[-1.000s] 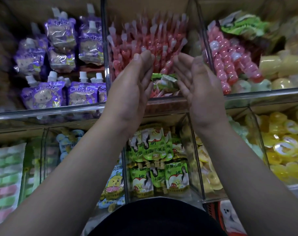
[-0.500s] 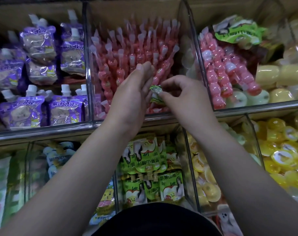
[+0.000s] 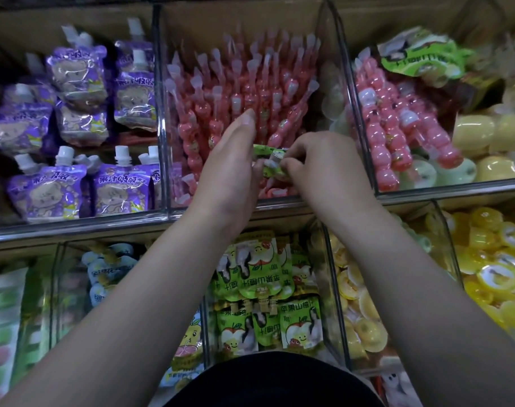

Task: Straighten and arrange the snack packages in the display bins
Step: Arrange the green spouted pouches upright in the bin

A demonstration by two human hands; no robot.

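Hands, two of them, are meeting over one clear plastic bin (image 3: 337,83) of pink jelly sticks (image 3: 250,92). Inside it, the right hand (image 3: 323,165) is pinching one crinkled green foil pouch (image 3: 269,161), while the left hand (image 3: 229,168), fingers straight, is touching it.

Purple spout pouches (image 3: 74,186) with white caps (image 3: 64,152), pink-red jelly sticks (image 3: 244,83), one bright green packet (image 3: 270,164), green apple-print pouches (image 3: 259,274), and yellow jelly cups (image 3: 491,254)!
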